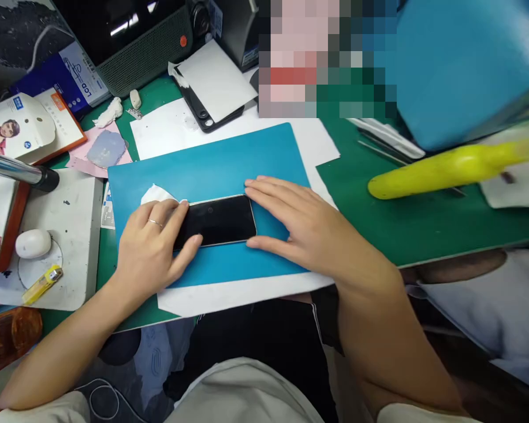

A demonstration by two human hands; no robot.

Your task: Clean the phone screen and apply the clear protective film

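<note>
A black smartphone [218, 220] lies screen-up on a blue work mat [211, 167] in the middle of the desk. My left hand [152, 247], with a ring on one finger, covers the phone's left end, fingers curled round its edges, and a white cloth [156, 194] shows just behind it. My right hand [300, 226] lies at the phone's right end, fingers stretched out along its top and bottom edges and touching it.
White paper sheets [229, 294] lie under the mat on a green cutting mat [423, 223]. A yellow tool [441, 170] lies at the right. At the left are a white pad [70, 229], a yellow lighter [42, 284], a white mouse-like object [33, 242] and packaging boxes [30, 126]. Another phone [203, 108] lies behind.
</note>
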